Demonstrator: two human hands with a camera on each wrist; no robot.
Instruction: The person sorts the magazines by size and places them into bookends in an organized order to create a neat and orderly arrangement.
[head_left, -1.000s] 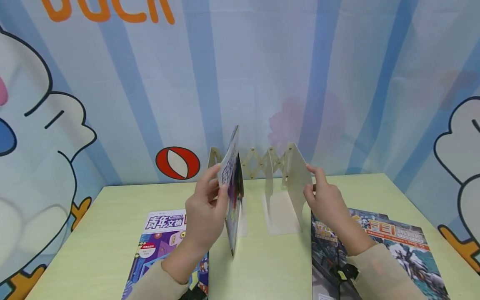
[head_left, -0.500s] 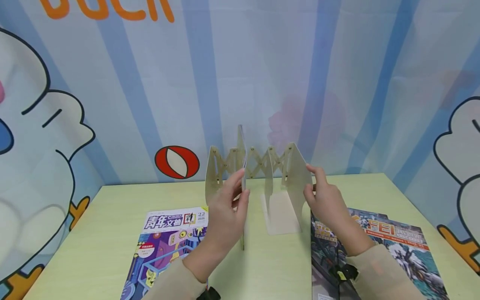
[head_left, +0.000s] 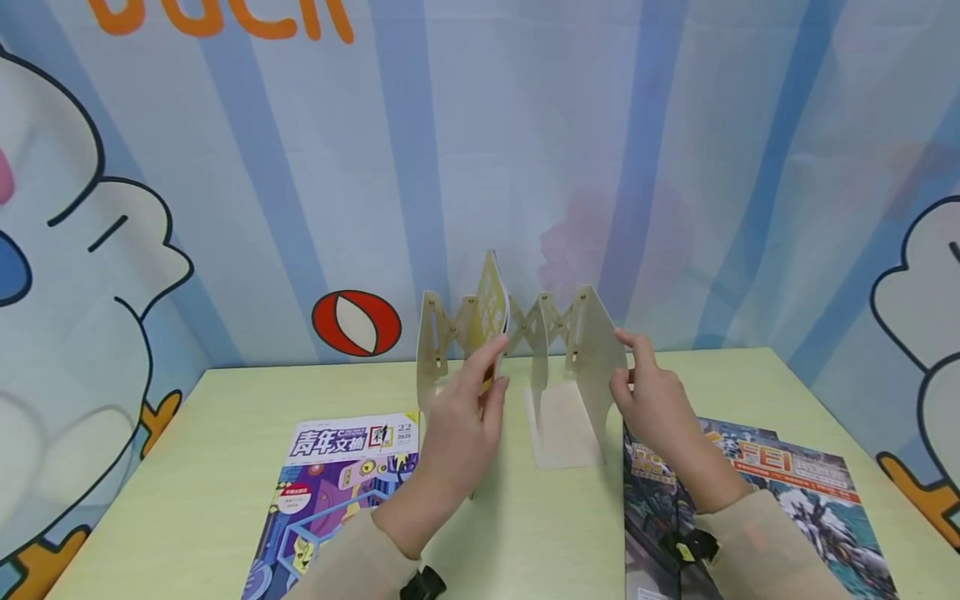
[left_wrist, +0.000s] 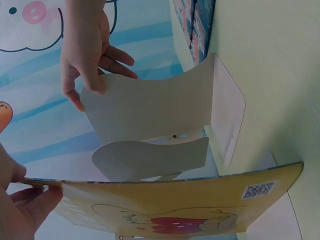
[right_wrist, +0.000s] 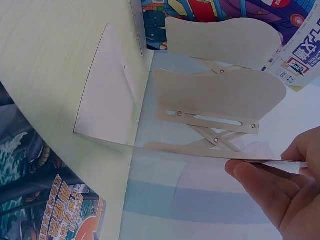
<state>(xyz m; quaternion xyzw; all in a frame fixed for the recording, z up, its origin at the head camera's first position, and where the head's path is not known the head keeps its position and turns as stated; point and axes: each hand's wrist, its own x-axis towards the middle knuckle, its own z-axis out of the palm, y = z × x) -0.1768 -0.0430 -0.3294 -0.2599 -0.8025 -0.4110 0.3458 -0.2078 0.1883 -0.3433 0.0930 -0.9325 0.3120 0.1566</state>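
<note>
My left hand pinches the near edge of a thin magazine held upright among the panels of a cream expanding book stand. The magazine's yellow back cover, with a QR code and a red drawing, faces left. Its purple printed front shows beyond the stand's panels in the right wrist view. My right hand grips the edge of the stand's right end panel between thumb and fingers. Crossed metal links join the panels at the back.
A purple magazine lies flat on the pale table at the left. Two overlapping magazines, one dark and one with an orange title, lie at the right under my forearm. A printed cloth hangs behind the table.
My left hand has moved right with the magazine, turning it so its yellow back now shows instead of the front. My right hand has stayed at the stand's end panel.
</note>
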